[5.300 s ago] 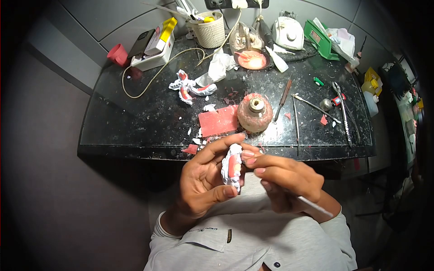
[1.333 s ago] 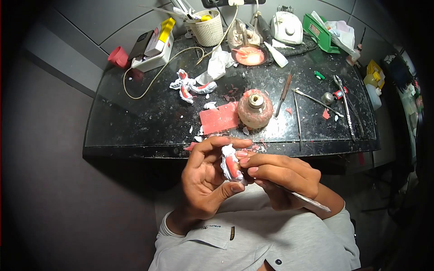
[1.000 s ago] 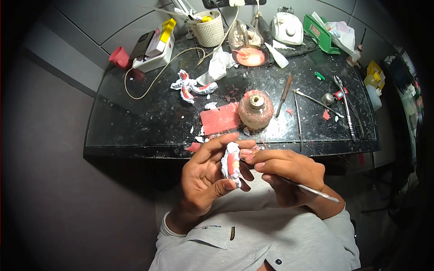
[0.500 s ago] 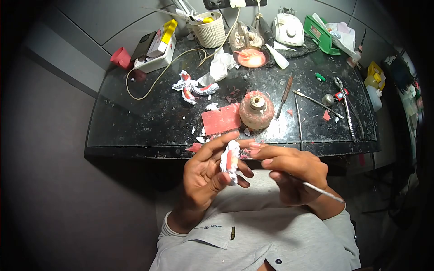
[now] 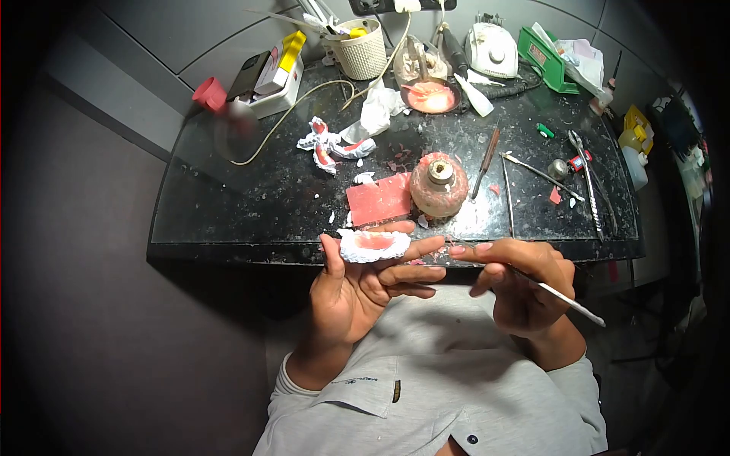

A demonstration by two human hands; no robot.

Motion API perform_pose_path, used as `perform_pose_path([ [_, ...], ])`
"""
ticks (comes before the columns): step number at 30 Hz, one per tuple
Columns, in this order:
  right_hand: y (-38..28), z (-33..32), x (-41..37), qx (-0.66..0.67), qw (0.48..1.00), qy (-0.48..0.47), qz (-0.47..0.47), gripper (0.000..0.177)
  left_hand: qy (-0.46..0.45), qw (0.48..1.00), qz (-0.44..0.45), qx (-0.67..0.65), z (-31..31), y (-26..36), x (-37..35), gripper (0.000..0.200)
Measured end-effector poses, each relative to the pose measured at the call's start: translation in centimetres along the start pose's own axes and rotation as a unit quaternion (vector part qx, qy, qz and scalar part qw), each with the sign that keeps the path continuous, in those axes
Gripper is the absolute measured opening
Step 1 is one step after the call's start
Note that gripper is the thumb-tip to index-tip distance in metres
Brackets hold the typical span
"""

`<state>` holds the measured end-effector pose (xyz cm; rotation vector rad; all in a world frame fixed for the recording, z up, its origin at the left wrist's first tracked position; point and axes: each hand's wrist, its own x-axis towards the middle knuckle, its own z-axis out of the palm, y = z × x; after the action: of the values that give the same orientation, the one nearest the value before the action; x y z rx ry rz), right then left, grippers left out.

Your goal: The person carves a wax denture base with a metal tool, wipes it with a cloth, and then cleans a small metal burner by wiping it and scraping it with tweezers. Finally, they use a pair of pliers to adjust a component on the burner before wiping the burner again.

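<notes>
My left hand (image 5: 353, 296) holds a white plaster dental cast (image 5: 357, 254) with pink wax along its middle. The cast lies across my fingers, with the thumb at its left end and the other fingers stretched out. My right hand (image 5: 532, 285) is closed around a thin tool with a pale handle (image 5: 574, 302); its working tip is not clear. That hand's forefinger points toward the left fingertips, close to them. Just beyond the hands are a pink wax sheet (image 5: 372, 202) and a round, wax-spattered spirit burner (image 5: 439, 186).
More white casts with pink wax (image 5: 325, 146) lie on the black table. At the back stand a pan of pink wax (image 5: 432, 96), a woven basket (image 5: 361, 57), a white box (image 5: 277, 95) and a green bin (image 5: 551, 64). A wax knife (image 5: 487, 163) and metal tools lie to the right.
The cast has turned from upright to lying level across my left fingers, moving slightly left. My right hand has shifted right with the tool. The view has moved slightly.
</notes>
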<state>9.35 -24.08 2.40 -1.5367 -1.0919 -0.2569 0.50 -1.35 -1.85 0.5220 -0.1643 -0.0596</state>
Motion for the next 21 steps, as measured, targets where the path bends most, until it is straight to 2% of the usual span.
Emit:
perform_pose_path([
  [1, -0.2, -0.3, 0.3, -0.044, 0.998, -0.032, -0.033, 0.022, 0.000, 1.000, 0.000, 0.000, -0.1, 0.1, 0.0, 0.096],
  [2, 0.0, -0.1, 0.8, -0.044, 0.998, -0.032, -0.033, 0.022, -0.020, 0.998, -0.010, 0.055, -0.2, 0.4, -0.1, 0.097],
  [3, 0.1, 0.3, 1.5, -0.071, 0.995, -0.009, -0.070, 0.021, -0.041, 0.993, -0.020, 0.110, -0.2, 0.5, -0.1, 0.098],
  [4, 0.1, 0.6, 1.9, -0.099, 0.989, 0.014, -0.107, 0.020, -0.040, 0.993, -0.020, 0.110, -0.2, 0.5, -0.1, 0.098],
  [6, 0.1, 0.9, 1.5, -0.062, 0.993, 0.031, -0.099, 0.016, -0.064, 0.990, 0.000, 0.126, 0.0, 0.3, -0.1, 0.097],
  [9, -0.6, 0.9, 1.3, -0.035, 0.996, -0.016, -0.084, 0.013, -0.080, 0.985, 0.018, 0.153, 0.3, 0.1, -0.3, 0.096],
  [10, -0.6, 1.2, 1.3, -0.043, 0.994, -0.012, -0.098, 0.031, -0.080, 0.985, 0.017, 0.153, 0.5, 0.2, -0.4, 0.096],
  [12, -0.7, 1.8, 1.0, -0.033, 0.994, -0.023, -0.106, 0.033, -0.031, 0.957, 0.020, 0.287, 0.7, 0.3, -0.8, 0.102],
  [14, -0.6, 2.5, 0.7, -0.055, 0.990, -0.033, -0.125, 0.031, -0.013, 0.961, 0.027, 0.276, 0.8, 0.0, -1.2, 0.101],
  [16, -0.7, 3.0, 0.7, -0.069, 0.987, -0.039, -0.139, 0.029, -0.034, 0.952, 0.040, 0.302, 1.4, 0.1, -1.2, 0.093],
  [21, -0.3, 3.8, 0.5, -0.067, 0.984, -0.033, -0.159, 0.029, -0.041, 0.953, 0.012, 0.300, 1.9, -0.1, -1.4, 0.094],
])
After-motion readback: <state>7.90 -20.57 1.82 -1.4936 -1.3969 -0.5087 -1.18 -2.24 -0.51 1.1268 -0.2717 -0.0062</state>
